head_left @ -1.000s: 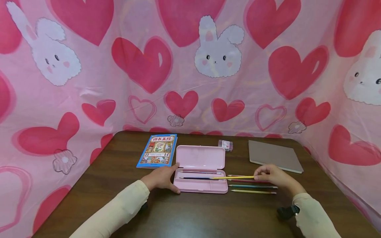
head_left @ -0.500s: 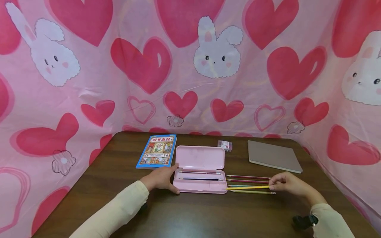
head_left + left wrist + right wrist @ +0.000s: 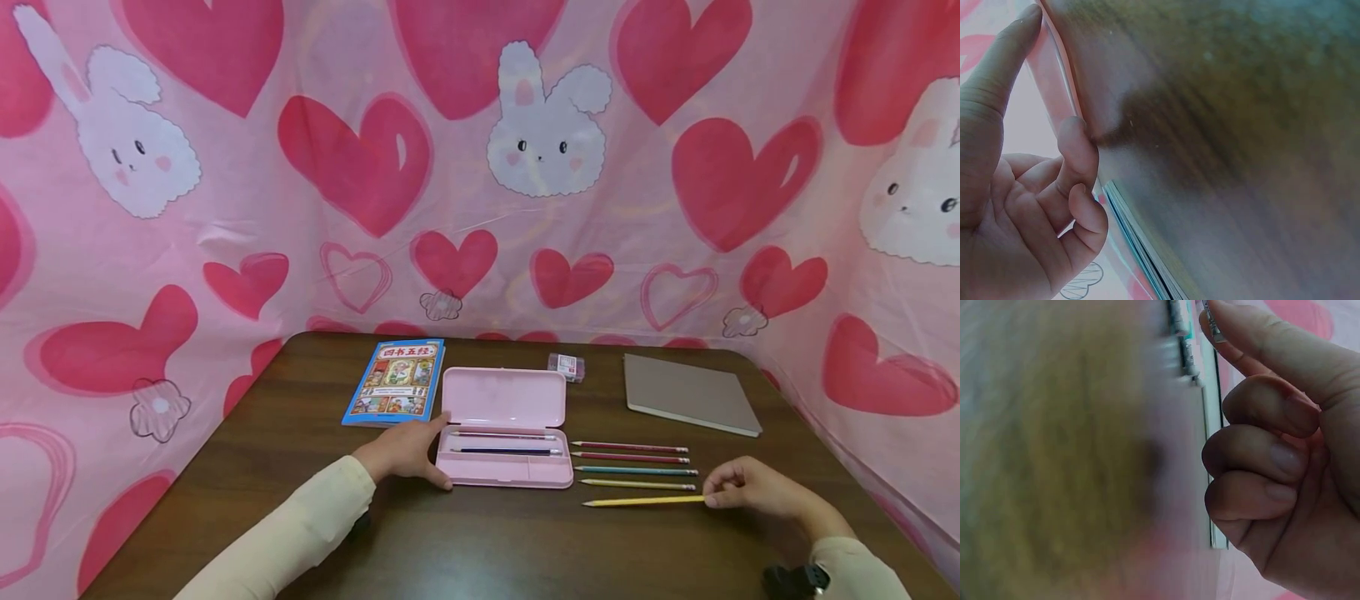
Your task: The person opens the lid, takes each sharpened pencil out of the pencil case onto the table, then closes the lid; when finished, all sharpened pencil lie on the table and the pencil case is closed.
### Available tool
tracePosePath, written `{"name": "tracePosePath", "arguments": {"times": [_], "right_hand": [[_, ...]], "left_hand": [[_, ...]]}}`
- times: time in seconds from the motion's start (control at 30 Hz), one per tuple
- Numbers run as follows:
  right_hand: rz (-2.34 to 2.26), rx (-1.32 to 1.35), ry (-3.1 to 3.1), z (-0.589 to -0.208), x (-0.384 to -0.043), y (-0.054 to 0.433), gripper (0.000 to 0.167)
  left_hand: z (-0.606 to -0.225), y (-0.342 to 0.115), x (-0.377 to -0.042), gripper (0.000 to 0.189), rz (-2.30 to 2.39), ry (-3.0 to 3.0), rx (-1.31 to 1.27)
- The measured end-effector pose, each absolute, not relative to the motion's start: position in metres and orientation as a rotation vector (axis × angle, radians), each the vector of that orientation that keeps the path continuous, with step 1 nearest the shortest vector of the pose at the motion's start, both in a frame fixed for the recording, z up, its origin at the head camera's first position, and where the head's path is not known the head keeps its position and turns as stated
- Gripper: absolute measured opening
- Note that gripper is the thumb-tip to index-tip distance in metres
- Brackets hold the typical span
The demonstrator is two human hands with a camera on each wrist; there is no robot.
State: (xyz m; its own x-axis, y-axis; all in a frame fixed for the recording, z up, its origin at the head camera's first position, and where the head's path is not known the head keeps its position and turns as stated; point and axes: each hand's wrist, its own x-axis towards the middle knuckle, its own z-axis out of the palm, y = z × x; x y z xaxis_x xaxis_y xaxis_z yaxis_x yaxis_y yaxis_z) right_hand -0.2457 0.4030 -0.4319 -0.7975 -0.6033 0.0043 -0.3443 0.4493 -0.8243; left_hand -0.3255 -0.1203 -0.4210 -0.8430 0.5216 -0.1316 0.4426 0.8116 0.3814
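Note:
A pink pencil case [image 3: 506,457] lies with its lid [image 3: 504,397] raised. Inside it are a reddish pencil [image 3: 502,435] and a dark blue pencil [image 3: 504,452]. My left hand [image 3: 405,454] holds the case's left end, thumb at the front corner and fingers toward the back. Between thumb and index finger, my right hand [image 3: 750,487] pinches the right end of a yellow pencil [image 3: 645,502], its tip toward the case. The other right fingers curl into the palm [image 3: 1316,525] in the right wrist view.
Right of the case lie two dark red pencils [image 3: 633,447], a teal pencil [image 3: 633,471] and a pale yellow pencil [image 3: 637,484]. Behind stand a blue picture book [image 3: 395,382], a small clear box [image 3: 567,367] and a grey notebook [image 3: 692,393], all on the brown table [image 3: 480,542].
My right hand has carried the yellow pencil from over the case, rightward and toward me, to the near side of the pencil row. The left hand has stayed at the case.

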Motion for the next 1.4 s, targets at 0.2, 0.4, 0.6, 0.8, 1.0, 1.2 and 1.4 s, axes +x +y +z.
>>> {"name": "tracePosePath", "arguments": {"times": [0.2, 0.4, 0.6, 0.8, 1.0, 1.2, 1.4], "right_hand": [[-1.274, -0.77, 2.443, -0.438, -0.243, 0.404, 0.003], [-1.292, -0.756, 2.437, -0.44, -0.244, 0.404, 0.004], [-1.256, -0.74, 2.456, -0.439, -0.245, 0.403, 0.003], [-1.2, -0.691, 2.519, -0.433, -0.25, 0.394, 0.007], [-1.23, -0.705, 2.511, -0.427, -0.261, 0.379, 0.009], [-1.208, -0.709, 2.523, -0.422, -0.277, 0.359, 0.014], [-1.17, -0.663, 2.545, -0.415, -0.29, 0.337, 0.019]], "left_hand": [[-0.422, -0.121, -0.325, 0.106, 0.5, 2.764, 0.753], [-0.422, -0.121, -0.326, 0.106, 0.499, 2.758, 0.751], [-0.421, -0.122, -0.326, 0.106, 0.505, 2.754, 0.747], [-0.42, -0.121, -0.325, 0.106, 0.505, 2.755, 0.741], [-0.42, -0.121, -0.324, 0.105, 0.51, 2.757, 0.742], [-0.42, -0.12, -0.323, 0.104, 0.496, 2.758, 0.732], [-0.419, -0.119, -0.324, 0.104, 0.491, 2.759, 0.715]]}}
